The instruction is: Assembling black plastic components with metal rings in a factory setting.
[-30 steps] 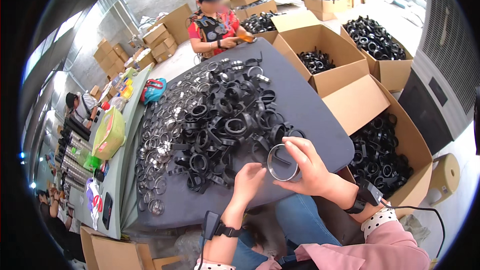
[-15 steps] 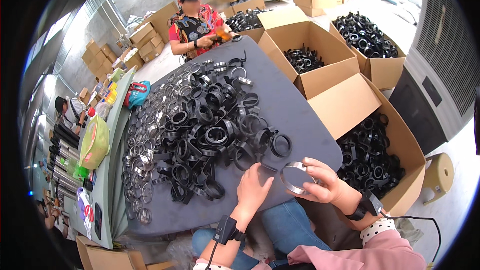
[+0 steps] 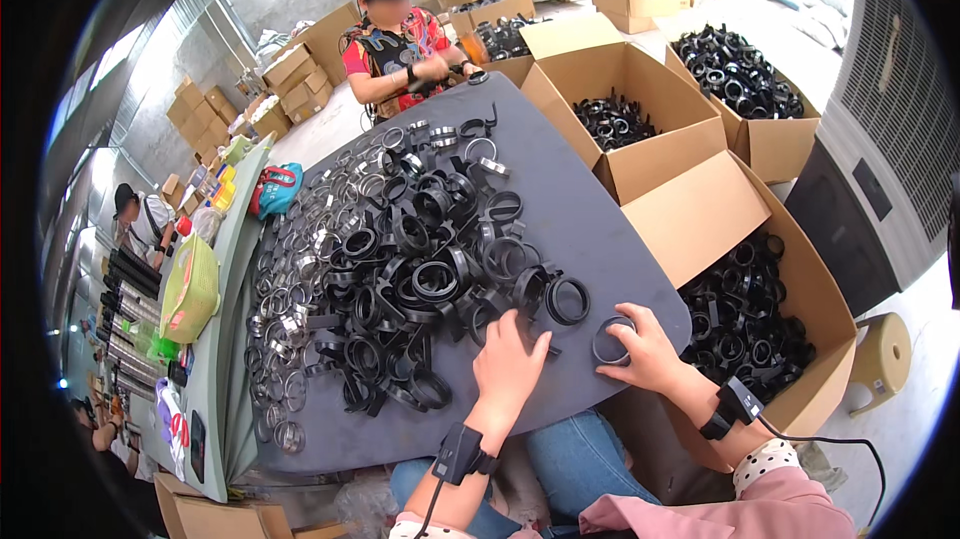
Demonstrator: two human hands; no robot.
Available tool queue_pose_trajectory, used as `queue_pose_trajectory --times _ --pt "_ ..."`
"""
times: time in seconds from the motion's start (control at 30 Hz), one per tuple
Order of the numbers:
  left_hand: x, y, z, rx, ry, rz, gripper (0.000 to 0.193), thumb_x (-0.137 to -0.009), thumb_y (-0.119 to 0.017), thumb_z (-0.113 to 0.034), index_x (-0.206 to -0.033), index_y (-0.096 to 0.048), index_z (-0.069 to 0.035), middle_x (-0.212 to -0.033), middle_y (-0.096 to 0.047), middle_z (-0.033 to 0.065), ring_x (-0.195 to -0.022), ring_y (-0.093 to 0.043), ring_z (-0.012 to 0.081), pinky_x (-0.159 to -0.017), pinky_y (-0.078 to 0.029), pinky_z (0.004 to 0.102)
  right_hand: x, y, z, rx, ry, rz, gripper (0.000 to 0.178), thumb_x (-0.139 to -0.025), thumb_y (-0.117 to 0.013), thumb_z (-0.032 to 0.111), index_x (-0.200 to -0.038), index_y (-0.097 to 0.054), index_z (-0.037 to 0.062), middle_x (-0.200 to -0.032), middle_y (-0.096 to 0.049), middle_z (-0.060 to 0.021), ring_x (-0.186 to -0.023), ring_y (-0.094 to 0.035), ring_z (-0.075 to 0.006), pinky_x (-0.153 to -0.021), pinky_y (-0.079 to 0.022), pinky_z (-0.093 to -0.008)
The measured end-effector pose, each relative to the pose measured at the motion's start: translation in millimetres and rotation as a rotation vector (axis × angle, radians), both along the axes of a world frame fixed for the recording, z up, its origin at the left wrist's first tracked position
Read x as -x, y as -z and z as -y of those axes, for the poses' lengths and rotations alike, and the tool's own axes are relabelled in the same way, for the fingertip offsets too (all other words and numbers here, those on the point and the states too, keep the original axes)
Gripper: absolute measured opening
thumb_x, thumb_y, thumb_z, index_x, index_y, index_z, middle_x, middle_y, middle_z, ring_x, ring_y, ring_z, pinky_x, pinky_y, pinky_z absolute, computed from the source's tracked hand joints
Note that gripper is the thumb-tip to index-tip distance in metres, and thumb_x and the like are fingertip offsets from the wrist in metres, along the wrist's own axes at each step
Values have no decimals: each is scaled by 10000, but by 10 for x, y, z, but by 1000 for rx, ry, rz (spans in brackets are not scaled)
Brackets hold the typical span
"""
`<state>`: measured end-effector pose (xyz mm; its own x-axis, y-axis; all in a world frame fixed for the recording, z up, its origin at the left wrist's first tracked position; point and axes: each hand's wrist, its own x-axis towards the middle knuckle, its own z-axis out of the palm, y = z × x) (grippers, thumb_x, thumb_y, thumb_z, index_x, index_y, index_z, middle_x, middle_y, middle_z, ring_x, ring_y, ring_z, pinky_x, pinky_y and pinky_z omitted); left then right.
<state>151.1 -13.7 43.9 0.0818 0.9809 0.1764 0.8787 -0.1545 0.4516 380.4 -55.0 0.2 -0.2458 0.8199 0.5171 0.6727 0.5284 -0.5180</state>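
Observation:
My right hand has its thumb and fingers around a metal ring low over the tabletop's front right part. Back of the palm up, my left hand reaches to the front edge of a heap of black ring-shaped parts, some with flat tabs. Its thumb and fingers are apart; the fingertips lie against a black ring, partly hiding it. Another black ring part stands between and beyond my two hands. Loose silvery metal rings spread along the left side of the heap.
The grey table has rounded corners. Cardboard boxes of black parts, one with a raised flap, stand along its right side. A co-worker works at the far end. A beige stool and a tall grey ventilated unit stand at right.
My right hand has lowered the metal ring toward the tabletop and turned it. My left hand has moved slightly up toward the heap. The co-worker's hands have shifted.

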Motion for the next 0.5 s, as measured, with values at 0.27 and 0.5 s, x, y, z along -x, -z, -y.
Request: queue_pose_trajectory --times 0.27,0.5 --pt "-167 39 -488 30 -35 -89 594 -766 -734 -235 -1227 -430 -16 -1084 -550 194 -896 -633 400 -754 -528 459 76 -85 -17 168 33 270 725 -696 -763 318 -1281 -470 5 -1322 -455 -172 -1174 -447 -352 -983 -365 -447" --pt "-111 -44 -482 18 -30 -64 393 -778 -687 -204 -1084 -499 -43 -1073 -588 173 -907 -629 375 -770 -518 458 35 -131 -30 -33 6 -70 814 -612 -817 102 -1317 -421 3 -1299 -462 -187 -1151 -466 -355 -976 -413 -431"
